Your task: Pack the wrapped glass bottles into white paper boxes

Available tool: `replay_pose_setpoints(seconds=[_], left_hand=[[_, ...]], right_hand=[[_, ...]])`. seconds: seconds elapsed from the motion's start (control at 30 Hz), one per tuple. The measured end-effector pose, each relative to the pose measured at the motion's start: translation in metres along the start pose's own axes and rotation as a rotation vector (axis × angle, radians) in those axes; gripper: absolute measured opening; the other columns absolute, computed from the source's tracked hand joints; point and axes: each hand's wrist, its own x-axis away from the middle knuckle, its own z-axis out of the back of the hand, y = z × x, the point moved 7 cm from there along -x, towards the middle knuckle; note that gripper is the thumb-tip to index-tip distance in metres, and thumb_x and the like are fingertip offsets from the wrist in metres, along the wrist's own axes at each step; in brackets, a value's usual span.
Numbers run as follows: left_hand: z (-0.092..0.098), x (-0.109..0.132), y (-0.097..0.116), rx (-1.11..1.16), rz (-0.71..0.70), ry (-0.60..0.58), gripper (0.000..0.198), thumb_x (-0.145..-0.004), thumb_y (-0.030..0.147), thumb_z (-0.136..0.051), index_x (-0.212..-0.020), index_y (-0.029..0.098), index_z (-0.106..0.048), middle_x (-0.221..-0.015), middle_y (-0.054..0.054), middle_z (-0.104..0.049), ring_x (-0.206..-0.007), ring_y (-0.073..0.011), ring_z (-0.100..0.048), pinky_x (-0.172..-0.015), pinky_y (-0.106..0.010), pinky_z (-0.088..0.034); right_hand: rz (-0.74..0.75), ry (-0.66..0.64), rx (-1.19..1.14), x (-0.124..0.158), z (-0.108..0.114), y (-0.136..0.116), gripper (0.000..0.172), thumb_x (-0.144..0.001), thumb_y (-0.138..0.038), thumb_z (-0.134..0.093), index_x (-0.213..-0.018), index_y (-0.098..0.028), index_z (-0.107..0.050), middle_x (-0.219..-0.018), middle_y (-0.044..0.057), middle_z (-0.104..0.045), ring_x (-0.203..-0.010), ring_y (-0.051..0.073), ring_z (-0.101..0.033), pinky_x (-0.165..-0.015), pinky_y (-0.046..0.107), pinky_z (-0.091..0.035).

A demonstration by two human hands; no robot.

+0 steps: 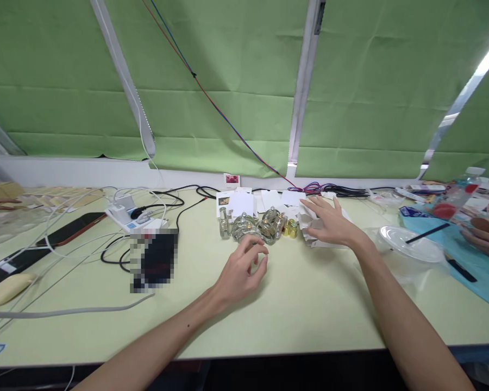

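My left hand [240, 271] hovers over the pale green table [293, 315], fingers loosely curled, just in front of a cluster of small glass bottles [248, 225]; nothing shows inside its grasp. Two gold caps [290, 228] stand beside the bottles. My right hand [328, 222] lies flat with fingers spread on a stack of white folded cards [309, 228]. More white cards [242, 203] stand behind the bottles near the wall.
At the left lie a white power strip [126, 214], tangled cables, a dark phone [71, 228] and a blurred black object [155, 260]. A clear plastic lid [407, 244] and a blue mat [472, 266] sit right. Other people's hands show at both far edges.
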Motion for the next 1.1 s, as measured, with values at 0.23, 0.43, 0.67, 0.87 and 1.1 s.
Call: replay_pose_setpoints(seconds=[0.23, 0.43, 0.67, 0.87, 1.1], left_hand=[[-0.005, 0.003, -0.004, -0.006, 0.027, -0.078, 0.01, -0.097, 0.019, -0.05, -0.099, 0.019, -0.059, -0.114, -0.008, -0.056, -0.065, -0.0069, -0.052, -0.057, -0.022, -0.049], [-0.008, 0.006, -0.004, 0.011, 0.042, -0.15, 0.01, -0.096, 0.018, -0.05, -0.098, 0.02, -0.059, -0.112, -0.007, -0.056, -0.064, -0.007, -0.051, -0.058, -0.023, -0.046], [-0.005, 0.008, -0.003, -0.005, 0.066, -0.183, 0.011, -0.096, 0.018, -0.048, -0.098, 0.02, -0.059, -0.112, -0.007, -0.056, -0.061, -0.0067, -0.05, -0.058, -0.024, -0.045], [0.003, 0.009, 0.001, -0.019, 0.049, -0.185, 0.011, -0.095, 0.018, -0.048, -0.096, 0.019, -0.059, -0.11, -0.008, -0.058, -0.06, -0.008, -0.051, -0.058, -0.025, -0.047], [0.004, 0.01, 0.001, -0.037, 0.044, -0.198, 0.013, -0.096, 0.019, -0.047, -0.097, 0.019, -0.059, -0.11, -0.009, -0.058, -0.059, -0.0083, -0.052, -0.058, -0.027, -0.047]], right_hand=[[0.171, 0.203, -0.207, -0.007, 0.013, -0.049, 0.051, -0.096, -0.042, -0.052, -0.142, -0.02, -0.053, -0.151, 0.017, -0.053, -0.144, 0.03, -0.046, -0.124, 0.062, -0.016], [0.23, 0.169, -0.286, -0.04, 0.014, -0.095, 0.042, -0.095, -0.031, -0.056, -0.135, -0.019, -0.058, -0.141, 0.014, -0.062, -0.134, 0.03, -0.054, -0.119, 0.055, -0.03], [0.05, -0.039, -0.303, -0.116, -0.003, -0.118, 0.054, -0.092, -0.031, -0.062, -0.142, -0.014, -0.051, -0.141, 0.016, -0.061, -0.135, 0.03, -0.053, -0.108, 0.04, -0.043], [-0.081, -0.223, -0.29, -0.157, -0.031, -0.137, 0.075, -0.081, -0.045, -0.078, -0.143, -0.015, -0.049, -0.146, 0.02, -0.056, -0.137, 0.033, -0.053, -0.105, 0.039, -0.047], [-0.116, -0.299, -0.271, -0.173, -0.052, -0.158, 0.097, -0.068, -0.046, -0.088, -0.146, -0.008, -0.045, -0.144, 0.028, -0.057, -0.139, 0.042, -0.049, -0.104, 0.049, -0.05]])
